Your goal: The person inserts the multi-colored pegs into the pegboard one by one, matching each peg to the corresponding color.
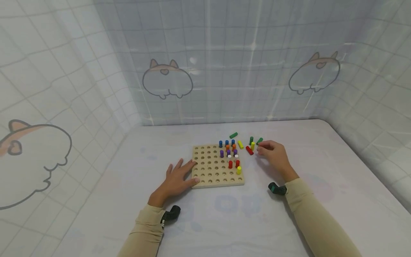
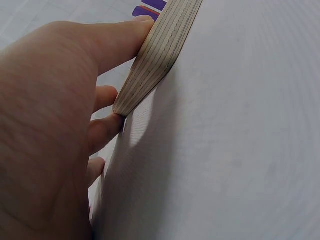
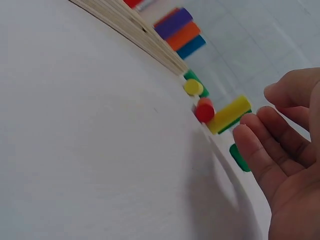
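Observation:
My left hand rests along the left edge of a light wooden pegboard, fingers extended and thumb at its front corner. In the left wrist view, the thumb and fingertips touch the board's layered side. My right hand hovers right of the board, fingers slightly bent and thumb apart, holding nothing. Close to its fingertips stand a yellow peg and a green peg. A red peg lies just left of them. Another green peg lies just beyond the fingers.
Upright pegs fill part of the board's right side: blue, orange, purple, white, red and yellow. Behind the board lie a green peg and a yellow peg. Curtains surround the white table.

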The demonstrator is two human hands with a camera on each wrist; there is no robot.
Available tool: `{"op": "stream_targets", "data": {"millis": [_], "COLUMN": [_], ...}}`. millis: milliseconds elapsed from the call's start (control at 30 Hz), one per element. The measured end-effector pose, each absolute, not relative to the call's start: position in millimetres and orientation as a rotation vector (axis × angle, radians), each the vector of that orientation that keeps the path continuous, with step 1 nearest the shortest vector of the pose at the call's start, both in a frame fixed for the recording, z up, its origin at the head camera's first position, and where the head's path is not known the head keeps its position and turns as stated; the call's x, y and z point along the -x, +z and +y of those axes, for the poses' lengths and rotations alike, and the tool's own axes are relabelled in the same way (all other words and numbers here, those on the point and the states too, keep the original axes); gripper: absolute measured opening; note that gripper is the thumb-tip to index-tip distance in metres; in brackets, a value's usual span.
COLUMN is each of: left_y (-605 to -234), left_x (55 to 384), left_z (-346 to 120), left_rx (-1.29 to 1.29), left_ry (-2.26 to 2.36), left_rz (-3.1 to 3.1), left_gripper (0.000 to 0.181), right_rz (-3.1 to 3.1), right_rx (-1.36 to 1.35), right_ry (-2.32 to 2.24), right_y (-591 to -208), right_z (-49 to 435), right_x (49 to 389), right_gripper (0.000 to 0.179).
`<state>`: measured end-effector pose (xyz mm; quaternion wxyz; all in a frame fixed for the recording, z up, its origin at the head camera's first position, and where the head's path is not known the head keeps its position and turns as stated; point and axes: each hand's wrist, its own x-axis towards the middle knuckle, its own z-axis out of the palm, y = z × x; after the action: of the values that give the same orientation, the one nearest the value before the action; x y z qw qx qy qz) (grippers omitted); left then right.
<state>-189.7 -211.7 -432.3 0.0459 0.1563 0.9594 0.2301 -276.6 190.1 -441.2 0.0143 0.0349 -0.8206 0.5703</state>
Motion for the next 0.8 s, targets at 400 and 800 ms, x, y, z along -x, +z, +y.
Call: {"op": "stream_targets", "data": {"millis": [400,800], "left_y": [-437.0,-435.5], "left_x": [190.7,189.4], "left_z": [-213.6,-212.2], "left_rx": [-0.495,-0.500], "left_ry": [0.707,0.718], "left_rz": [2.936,2.946], "left_gripper": [0.080,0.079], "right_rz": [-2.583,-2.628], "right_rx": [-0.107,-0.088], "right_ry": [1.760,1.687], "right_y": [-443.3,-448.5], "right_z": [187.6,177.9], "right_x": [291.9,300.2], "right_gripper": [0.033,0.034]}}
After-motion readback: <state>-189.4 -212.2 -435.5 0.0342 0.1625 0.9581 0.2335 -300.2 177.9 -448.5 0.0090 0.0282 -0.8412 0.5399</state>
